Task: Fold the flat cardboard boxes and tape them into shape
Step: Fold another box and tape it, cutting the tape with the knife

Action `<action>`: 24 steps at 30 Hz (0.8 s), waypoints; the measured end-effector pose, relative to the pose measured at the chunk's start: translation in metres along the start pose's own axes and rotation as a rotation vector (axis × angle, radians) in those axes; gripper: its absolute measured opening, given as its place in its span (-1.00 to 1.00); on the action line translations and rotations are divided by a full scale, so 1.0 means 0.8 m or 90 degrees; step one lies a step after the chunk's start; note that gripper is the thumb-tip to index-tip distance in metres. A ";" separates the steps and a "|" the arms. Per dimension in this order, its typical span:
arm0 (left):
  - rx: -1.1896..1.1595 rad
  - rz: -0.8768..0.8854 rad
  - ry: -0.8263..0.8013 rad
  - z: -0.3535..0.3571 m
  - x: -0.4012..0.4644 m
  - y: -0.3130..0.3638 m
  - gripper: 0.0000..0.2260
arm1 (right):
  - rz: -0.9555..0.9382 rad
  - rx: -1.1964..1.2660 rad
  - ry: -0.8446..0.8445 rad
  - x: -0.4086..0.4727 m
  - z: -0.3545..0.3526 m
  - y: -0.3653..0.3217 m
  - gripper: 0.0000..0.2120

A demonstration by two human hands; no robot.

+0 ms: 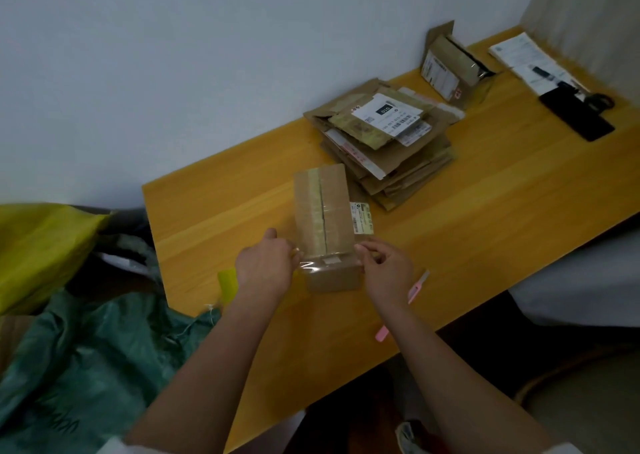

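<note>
A small brown cardboard box (323, 218) stands folded on the wooden table (485, 193), old tape running along its top seam. A strip of clear tape (318, 265) stretches across its near top edge. My left hand (265, 264) pinches the tape's left end beside the box. My right hand (384, 268) pinches the right end at the box's near right corner. A stack of flat cardboard boxes (384, 141) with white shipping labels lies farther back.
A pink utility knife (403, 306) lies under my right forearm. A yellow tape roll (228, 283) sits by my left wrist at the table edge. An opened box (450, 65), papers (530, 60) and a black phone (578, 115) lie at the back right. Green and yellow bags (86, 342) lie left.
</note>
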State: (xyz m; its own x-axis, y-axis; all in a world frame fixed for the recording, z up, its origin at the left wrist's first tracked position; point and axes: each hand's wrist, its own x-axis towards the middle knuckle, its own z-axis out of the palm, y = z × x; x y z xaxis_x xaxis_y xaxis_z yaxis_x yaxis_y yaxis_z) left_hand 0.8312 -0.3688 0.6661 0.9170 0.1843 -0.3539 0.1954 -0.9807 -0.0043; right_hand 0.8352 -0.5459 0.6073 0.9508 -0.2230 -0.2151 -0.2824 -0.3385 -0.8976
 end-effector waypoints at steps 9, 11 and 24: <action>0.031 0.010 -0.008 0.012 0.034 0.009 -0.74 | 0.038 0.032 -0.012 0.013 0.011 0.018 -0.94; 0.033 0.012 -0.010 0.016 0.036 0.008 -0.72 | 0.050 0.041 -0.015 0.015 0.014 0.021 -0.96; 0.040 0.003 -0.031 0.036 0.044 0.000 -0.68 | 0.114 0.095 -0.031 0.016 0.023 0.028 -0.93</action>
State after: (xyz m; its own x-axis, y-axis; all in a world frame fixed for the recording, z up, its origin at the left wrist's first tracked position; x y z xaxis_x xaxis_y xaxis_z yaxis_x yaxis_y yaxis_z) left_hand 0.8532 -0.3645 0.6268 0.8997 0.1779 -0.3987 0.1675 -0.9840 -0.0610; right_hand 0.8434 -0.5396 0.5778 0.8936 -0.2210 -0.3906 -0.4279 -0.1573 -0.8900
